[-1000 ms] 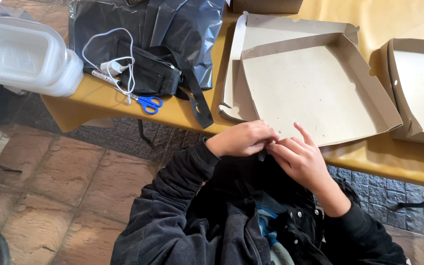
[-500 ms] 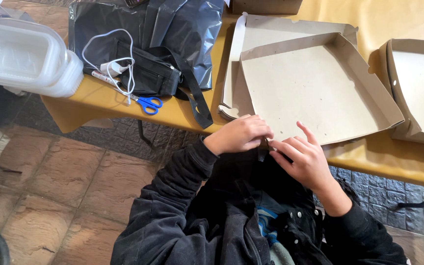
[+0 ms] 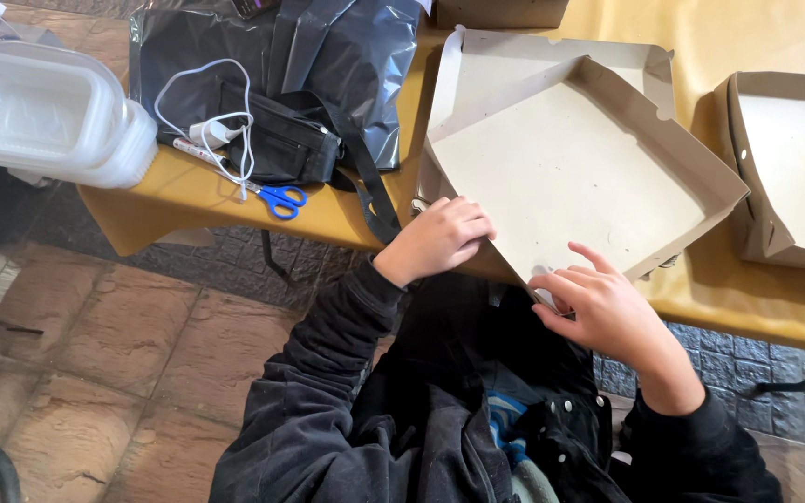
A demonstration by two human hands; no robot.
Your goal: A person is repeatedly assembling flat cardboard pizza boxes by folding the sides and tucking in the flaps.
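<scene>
"Cardboard, a shallow grey-brown folded tray [image 3: 570, 177]: where does it sit relative to the hands?"

"Its near corner juts over the edge of the yellow-covered table [image 3: 347, 210], toward the person. The left hand [image 3: 440, 237] is curled loosely over the tray's left wall near that corner, fingers bent and pressing the card. The right hand [image 3: 598, 303] is half open at the corner tip, forefinger raised, fingertips pinching a small flap there."

"Which hand is nearer the corner?"

"The right one, at the tip itself. The tray runs diagonally away, up and to the right. Farther left lie blue-handled scissors [image 3: 281, 197] and a black pouch [image 3: 281, 144]."
</scene>
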